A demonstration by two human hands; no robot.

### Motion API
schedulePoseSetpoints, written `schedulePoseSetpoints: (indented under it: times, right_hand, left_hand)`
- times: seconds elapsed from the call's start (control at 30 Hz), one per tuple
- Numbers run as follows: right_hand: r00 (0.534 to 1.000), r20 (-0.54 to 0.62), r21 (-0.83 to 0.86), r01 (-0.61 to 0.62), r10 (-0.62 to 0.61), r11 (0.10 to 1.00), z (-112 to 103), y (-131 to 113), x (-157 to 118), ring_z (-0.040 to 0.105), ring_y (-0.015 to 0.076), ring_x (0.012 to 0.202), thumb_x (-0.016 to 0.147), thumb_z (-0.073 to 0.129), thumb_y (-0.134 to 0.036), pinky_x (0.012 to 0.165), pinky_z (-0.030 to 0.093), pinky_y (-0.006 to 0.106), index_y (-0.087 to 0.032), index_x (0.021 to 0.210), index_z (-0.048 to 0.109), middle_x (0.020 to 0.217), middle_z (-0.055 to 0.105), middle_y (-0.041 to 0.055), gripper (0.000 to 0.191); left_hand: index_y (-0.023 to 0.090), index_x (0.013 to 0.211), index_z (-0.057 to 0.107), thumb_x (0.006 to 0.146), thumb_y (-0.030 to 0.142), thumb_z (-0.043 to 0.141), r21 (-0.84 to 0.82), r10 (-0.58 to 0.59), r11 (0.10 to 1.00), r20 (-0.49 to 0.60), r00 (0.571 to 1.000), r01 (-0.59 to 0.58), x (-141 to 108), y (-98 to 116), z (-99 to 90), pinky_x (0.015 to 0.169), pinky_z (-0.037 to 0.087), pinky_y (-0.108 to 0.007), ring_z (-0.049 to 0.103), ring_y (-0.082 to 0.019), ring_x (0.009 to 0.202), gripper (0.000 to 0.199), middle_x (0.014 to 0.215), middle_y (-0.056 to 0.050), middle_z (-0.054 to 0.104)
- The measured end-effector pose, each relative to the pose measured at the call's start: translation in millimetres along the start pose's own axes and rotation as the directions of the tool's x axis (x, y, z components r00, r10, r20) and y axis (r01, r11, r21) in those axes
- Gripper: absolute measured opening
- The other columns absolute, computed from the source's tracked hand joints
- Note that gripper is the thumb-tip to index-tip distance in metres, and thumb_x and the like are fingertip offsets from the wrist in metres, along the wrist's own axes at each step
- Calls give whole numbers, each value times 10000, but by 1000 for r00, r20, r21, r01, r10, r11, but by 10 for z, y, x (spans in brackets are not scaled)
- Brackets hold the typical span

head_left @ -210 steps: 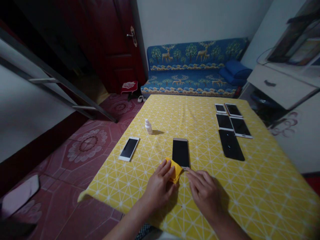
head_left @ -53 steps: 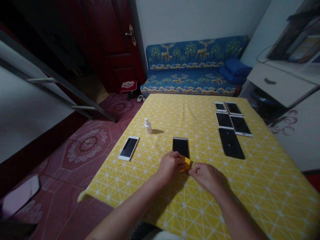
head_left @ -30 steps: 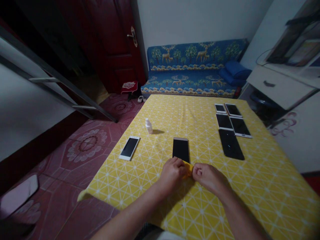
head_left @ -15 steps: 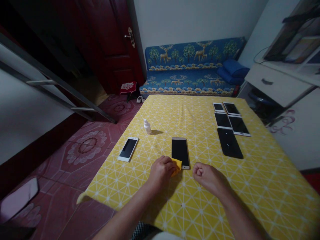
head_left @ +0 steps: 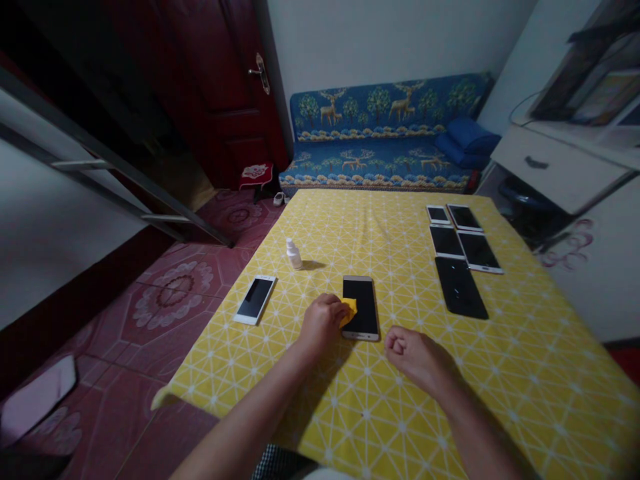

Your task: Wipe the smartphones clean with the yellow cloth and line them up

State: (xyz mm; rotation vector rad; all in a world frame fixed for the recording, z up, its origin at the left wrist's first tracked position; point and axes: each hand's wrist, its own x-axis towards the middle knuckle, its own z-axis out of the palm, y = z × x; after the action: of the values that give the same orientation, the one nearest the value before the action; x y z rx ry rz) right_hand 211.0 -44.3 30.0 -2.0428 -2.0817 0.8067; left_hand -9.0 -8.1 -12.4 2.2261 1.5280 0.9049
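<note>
My left hand [head_left: 323, 323] is closed on a small yellow cloth [head_left: 349, 312], at the left side of a gold-rimmed phone [head_left: 367, 305] lying face up in front of me. Curled into a loose fist, my right hand [head_left: 407, 348] rests on the yellow tablecloth just right of the phone's lower corner, with nothing visible in it. A white phone [head_left: 255, 299] lies farther left. Beyond it stands a small white spray bottle [head_left: 294, 255], upright.
Several phones [head_left: 447, 241] lie grouped at the table's right side, with a black one [head_left: 461, 287] nearest me. Past the yellow-covered table [head_left: 340, 220] is a blue patterned sofa [head_left: 370, 147]. A white desk [head_left: 555, 167] stands at the right, a metal ladder [head_left: 125, 180] at the left.
My left hand and the yellow cloth have moved away from me along the phone's left side, uncovering its lower left corner. My right hand has hardly moved.
</note>
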Motion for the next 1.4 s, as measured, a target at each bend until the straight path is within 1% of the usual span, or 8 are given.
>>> schedulePoseSetpoints:
  times: [0.1,0.33,0.7,1.0,1.13,1.27,1.33,1.4]
  right_hand:
    - [997,70,-10,-26,26,1000,-39,-53,-13,529,109,564,805,585,-238,520,272,238,-247,727,635,634,640,-49,93]
    - [996,81,-30,-42,44,999,-64,-70,-24,541,113,579,830,574,-261,529,273,248,-246,749,625,653,643,-52,97]
    - [998,61,-6,-30,30,1000,-53,-45,-10,512,115,548,794,594,-244,511,237,247,-255,721,625,612,627,-49,80]
    - [997,62,-28,-48,49,998,-46,-60,-8,515,108,552,815,579,-243,529,258,244,-257,741,622,642,638,-56,87]
    - [997,57,-24,-54,55,998,-56,-77,-17,524,111,558,809,586,-238,528,266,244,-258,735,622,638,636,-54,85]
    - [997,46,-38,-53,55,998,-52,-57,-8,524,125,562,801,586,-264,514,261,255,-265,728,625,640,636,-51,82]
    - [997,58,-9,-44,45,999,-39,-24,9,533,127,563,800,583,-263,512,273,252,-265,735,631,646,643,-50,80]
    - [997,80,61,-20,15,998,-11,19,36,544,122,559,801,585,-258,513,292,241,-258,738,634,645,647,-49,80]
  left_hand:
    - [191,820,781,890,124,605,23,-11,1000,22,1000,11,225,-67,1,728,487,-291,639,-189,795,201,823,-65,709]
    - [194,816,776,910,205,586,131,-48,991,59,997,40,684,-164,33,719,467,-294,618,-190,773,213,832,-66,704]
    - [161,770,760,896,153,555,254,-68,967,128,989,33,983,73,205,789,485,-294,611,-212,860,241,844,-93,683]
    - [205,832,779,906,178,596,173,19,984,136,991,-42,665,118,181,829,512,-316,642,-216,913,199,900,-74,708]
    - [218,845,783,895,150,597,-1,82,997,98,992,-82,418,127,161,831,547,-361,666,-226,903,203,934,-81,733]
    - [240,902,783,901,199,631,-147,165,979,142,976,-144,236,139,47,805,568,-311,701,-184,875,157,940,-45,763]
    - [245,991,774,921,226,615,-256,169,957,103,980,-138,160,121,-37,870,561,-314,704,-180,948,174,1013,-46,764]
    - [243,1109,742,922,267,624,-295,75,953,-2,997,-72,76,93,-103,964,534,-362,672,-209,1079,222,1149,-70,730]
